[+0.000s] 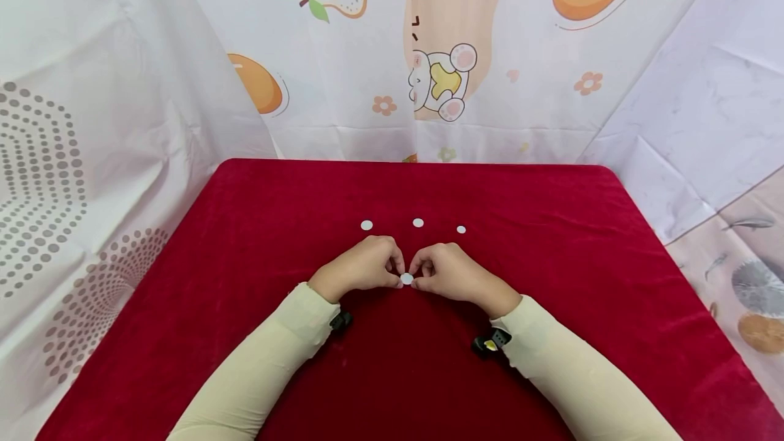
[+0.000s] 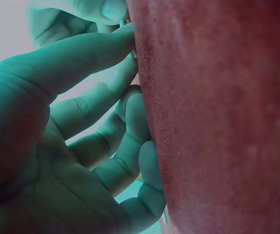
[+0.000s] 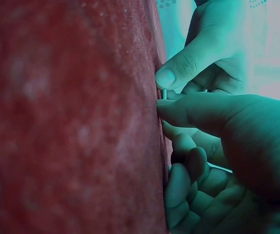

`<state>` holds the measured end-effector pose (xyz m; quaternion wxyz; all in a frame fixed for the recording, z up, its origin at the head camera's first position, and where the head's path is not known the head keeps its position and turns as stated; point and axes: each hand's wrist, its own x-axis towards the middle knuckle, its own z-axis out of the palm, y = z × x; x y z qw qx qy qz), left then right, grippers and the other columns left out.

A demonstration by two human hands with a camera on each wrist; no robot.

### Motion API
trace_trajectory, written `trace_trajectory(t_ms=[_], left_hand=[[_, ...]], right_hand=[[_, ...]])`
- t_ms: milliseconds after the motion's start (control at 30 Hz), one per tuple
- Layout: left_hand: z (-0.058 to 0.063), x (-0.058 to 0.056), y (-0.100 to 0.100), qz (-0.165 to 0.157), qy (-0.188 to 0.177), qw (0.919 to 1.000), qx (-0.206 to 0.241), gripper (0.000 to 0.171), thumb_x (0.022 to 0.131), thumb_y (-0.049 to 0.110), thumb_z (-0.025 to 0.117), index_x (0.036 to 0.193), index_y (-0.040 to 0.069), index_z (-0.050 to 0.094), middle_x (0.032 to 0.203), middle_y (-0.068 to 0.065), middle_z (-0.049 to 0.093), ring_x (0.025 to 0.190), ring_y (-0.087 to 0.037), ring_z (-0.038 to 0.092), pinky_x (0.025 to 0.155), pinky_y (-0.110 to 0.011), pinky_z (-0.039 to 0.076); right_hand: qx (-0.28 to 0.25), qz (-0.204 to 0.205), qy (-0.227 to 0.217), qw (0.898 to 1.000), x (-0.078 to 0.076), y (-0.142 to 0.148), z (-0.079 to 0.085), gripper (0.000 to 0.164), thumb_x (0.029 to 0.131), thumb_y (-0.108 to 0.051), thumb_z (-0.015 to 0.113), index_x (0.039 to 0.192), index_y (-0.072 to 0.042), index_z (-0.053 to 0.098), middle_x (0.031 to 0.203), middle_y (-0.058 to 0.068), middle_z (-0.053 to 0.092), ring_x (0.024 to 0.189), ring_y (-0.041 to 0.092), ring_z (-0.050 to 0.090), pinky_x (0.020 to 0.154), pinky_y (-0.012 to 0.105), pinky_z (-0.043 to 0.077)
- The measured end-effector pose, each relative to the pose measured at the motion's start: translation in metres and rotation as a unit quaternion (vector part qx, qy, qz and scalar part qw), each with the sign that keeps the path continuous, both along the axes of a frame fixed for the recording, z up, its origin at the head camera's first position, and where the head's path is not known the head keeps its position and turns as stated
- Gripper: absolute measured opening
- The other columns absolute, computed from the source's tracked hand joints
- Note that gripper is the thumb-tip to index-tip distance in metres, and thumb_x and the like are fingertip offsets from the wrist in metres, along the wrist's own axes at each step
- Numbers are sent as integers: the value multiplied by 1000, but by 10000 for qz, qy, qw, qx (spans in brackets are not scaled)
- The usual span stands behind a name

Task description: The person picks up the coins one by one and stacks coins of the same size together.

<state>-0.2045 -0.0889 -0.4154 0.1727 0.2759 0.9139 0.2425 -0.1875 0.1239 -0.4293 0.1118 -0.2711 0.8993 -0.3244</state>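
Observation:
A small white disc (image 1: 407, 279) lies on the red cloth in the middle of the head view. My left hand (image 1: 366, 267) pinches its left edge between thumb and index finger. From the opposite side, my right hand (image 1: 456, 273) holds the right edge the same way. The other fingers of both hands curl in toward the palms. In the right wrist view, only a thin pale edge of the disc (image 3: 164, 94) shows between the two thumbs; fingertips hide most of it in both wrist views.
Three more white discs lie in a loose row beyond my hands: one at left (image 1: 366, 225), a middle disc (image 1: 418, 222) and a smaller-looking right disc (image 1: 461, 229). Red velvety cloth (image 1: 294, 196) covers the table. Printed white curtains (image 1: 343, 73) hang behind and at both sides.

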Motion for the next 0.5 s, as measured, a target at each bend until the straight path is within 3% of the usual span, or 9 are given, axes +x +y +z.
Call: trace_trajectory(t_ms=[500], left_hand=[[-2,-2,-2,122,-150,9998,108,12,81,17,89,81,22,78,92,5,66,79,-12,59,69,-27,52]], right_hand=[[45,76,-81,9999,1,-1,2,10,85,-17,83,92,-17,76,61,-8,60,54,5,52,55,23,45]])
